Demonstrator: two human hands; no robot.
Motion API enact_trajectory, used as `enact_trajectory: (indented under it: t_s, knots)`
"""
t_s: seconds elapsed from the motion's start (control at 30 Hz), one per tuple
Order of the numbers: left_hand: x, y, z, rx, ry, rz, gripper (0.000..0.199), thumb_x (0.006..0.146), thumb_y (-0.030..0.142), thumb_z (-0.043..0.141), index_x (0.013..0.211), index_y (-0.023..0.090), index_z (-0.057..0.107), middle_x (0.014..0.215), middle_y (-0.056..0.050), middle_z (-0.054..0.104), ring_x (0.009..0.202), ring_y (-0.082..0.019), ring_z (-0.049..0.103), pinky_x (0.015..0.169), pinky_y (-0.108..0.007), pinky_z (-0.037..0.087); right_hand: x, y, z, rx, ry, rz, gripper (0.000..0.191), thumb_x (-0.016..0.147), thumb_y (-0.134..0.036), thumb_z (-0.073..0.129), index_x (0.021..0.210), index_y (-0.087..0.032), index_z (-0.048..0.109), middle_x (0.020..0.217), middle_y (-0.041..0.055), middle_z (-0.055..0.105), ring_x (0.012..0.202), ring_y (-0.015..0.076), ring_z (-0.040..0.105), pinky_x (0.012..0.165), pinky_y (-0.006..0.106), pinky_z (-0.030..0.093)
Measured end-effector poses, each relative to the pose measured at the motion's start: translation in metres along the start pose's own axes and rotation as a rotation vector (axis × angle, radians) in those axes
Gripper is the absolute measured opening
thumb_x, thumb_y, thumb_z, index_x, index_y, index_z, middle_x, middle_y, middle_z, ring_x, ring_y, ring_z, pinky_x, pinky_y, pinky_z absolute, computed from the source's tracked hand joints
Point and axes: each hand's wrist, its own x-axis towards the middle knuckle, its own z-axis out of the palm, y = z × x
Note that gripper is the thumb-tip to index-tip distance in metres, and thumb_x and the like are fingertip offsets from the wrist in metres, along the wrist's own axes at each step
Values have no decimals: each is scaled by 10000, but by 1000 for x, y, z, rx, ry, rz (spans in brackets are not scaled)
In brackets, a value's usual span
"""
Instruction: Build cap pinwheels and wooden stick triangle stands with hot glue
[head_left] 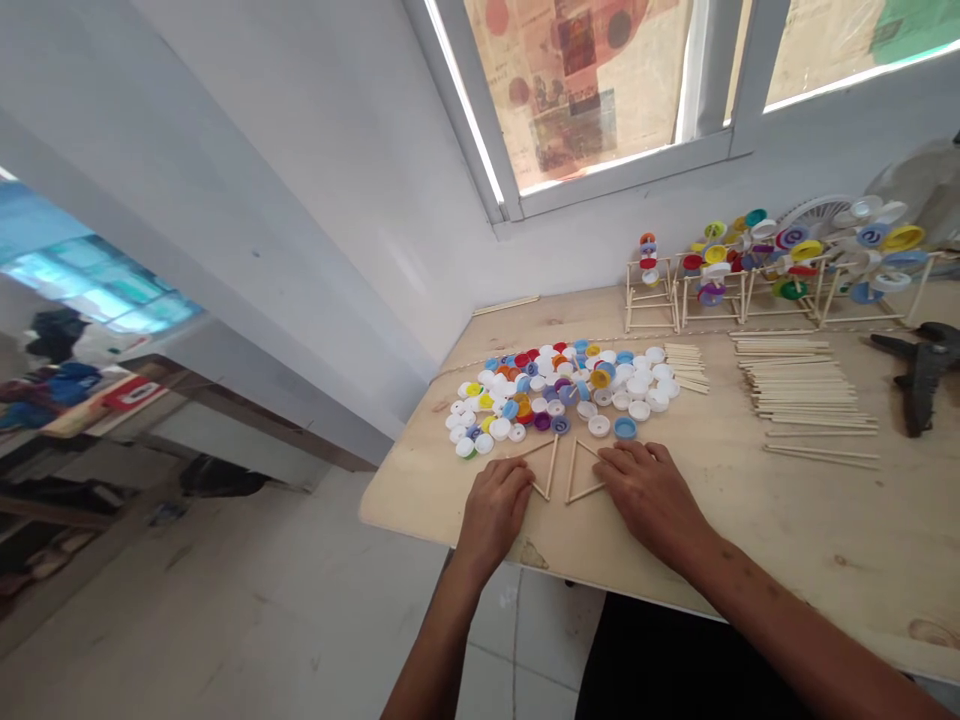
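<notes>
Two triangles of thin wooden sticks lie side by side near the table's front edge. My left hand (496, 505) is closed on the outer corner of the left stick triangle (553, 468), fingertips on the sticks. Over the outer corner of the right stick triangle (572, 470), my right hand (646, 492) is closed in the same way. A narrow gap parts the two upright sides. Behind both hands spreads a heap of coloured and white bottle caps (598, 426). My fingers hide the triangles' outer corners.
Right of the caps lie short sticks (686, 368) and a pile of longer sticks (802, 390). A black glue gun (921, 385) rests at the far right. Stick frames with bottle-cap wheels (712, 275) stand along the wall under the window (585, 90). The wooden table (420, 490) ends at left.
</notes>
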Motion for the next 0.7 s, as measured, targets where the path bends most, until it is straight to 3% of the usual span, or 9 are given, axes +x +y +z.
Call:
enact_trajectory:
  t_s: [0.23,0.4,0.5,0.7]
  knots:
    - [-5,-6,0,16,72,77,165,875,164,457,931,203,608,1023,-82,668,984,-210,621,821,-365,520,-2,-2,-5,3,-14,18,219,826,-74,528,944,-201,662,1131,52,653,1072,218,527,864,370,326]
    - [-10,-5,-4,22,187,84,216,870,198,474,1054,218,586,1098,-99,644,1026,-229,614,862,-393,517,-14,2,-21,12,84,95,236,837,-99,528,995,-211,662,1134,69,653,1063,208,538,879,366,340]
    - [-9,9,-8,-27,215,91,199,879,191,475,1042,221,584,1059,-89,650,1014,-223,614,855,-384,517,-28,8,-32,50,158,144,244,842,-117,521,1015,-215,662,1100,70,668,1051,201,554,875,360,359]
    - [10,57,-4,-203,219,143,126,869,138,504,914,215,593,954,-54,662,945,-189,607,837,-351,496,-62,26,-50,63,258,203,256,880,-162,457,1023,-201,666,1046,73,690,1011,192,598,847,353,395]
